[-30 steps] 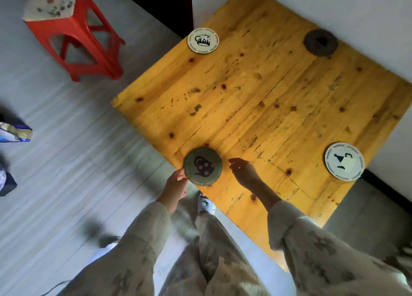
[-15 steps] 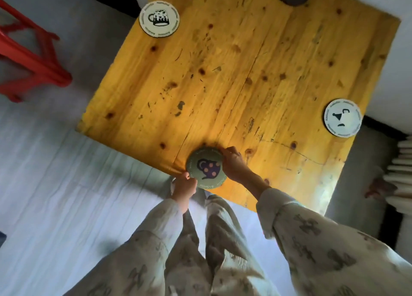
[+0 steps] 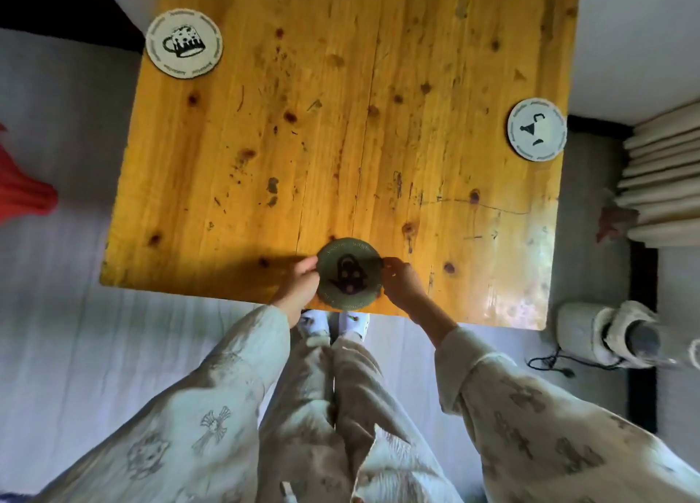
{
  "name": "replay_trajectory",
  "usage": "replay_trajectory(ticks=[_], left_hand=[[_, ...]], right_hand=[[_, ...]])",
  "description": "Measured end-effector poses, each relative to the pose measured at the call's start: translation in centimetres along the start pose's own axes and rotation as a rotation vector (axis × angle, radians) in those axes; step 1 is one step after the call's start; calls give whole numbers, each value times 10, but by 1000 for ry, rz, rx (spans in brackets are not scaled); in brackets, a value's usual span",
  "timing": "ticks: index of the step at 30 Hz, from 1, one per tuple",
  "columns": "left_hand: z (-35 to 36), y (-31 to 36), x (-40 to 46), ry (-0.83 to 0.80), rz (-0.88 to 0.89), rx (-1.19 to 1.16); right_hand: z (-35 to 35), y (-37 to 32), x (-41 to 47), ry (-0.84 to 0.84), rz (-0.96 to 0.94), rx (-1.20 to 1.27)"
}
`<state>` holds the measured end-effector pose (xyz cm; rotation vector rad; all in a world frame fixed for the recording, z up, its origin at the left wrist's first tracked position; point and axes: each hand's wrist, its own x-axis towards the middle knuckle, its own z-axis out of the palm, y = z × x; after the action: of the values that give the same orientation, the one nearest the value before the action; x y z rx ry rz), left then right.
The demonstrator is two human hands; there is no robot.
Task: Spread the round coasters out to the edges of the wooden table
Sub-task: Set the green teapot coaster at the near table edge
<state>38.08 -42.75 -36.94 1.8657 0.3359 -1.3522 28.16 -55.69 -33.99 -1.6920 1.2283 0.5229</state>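
Note:
A green round coaster (image 3: 348,274) with a dark teapot print lies at the near edge of the wooden table (image 3: 341,131). My left hand (image 3: 299,284) pinches its left rim and my right hand (image 3: 401,286) pinches its right rim. A white coaster with a mug print (image 3: 184,43) lies at the far left edge. Another white coaster (image 3: 537,129) with black marks sits at the right edge, slightly overhanging. The dark coaster seen earlier at the far side is out of view.
A red stool (image 3: 22,192) stands on the grey floor at the left. A ribbed white radiator (image 3: 663,177) and a pale appliance with a black cord (image 3: 606,336) stand right of the table. My feet (image 3: 333,322) are just under the near edge.
My view has swung square over the table. My right hand came onto the green coaster's right rim, so both hands now hold it at the near edge.

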Motion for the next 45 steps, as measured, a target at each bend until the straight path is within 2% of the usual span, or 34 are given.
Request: replay_trajectory(ticks=[12, 45], left_hand=[[-4, 9, 2, 6, 111, 44], [5, 11, -14, 2, 222, 77]], right_hand=[[-2, 0, -8, -25, 119, 194], [-13, 8, -10, -130, 93, 198]])
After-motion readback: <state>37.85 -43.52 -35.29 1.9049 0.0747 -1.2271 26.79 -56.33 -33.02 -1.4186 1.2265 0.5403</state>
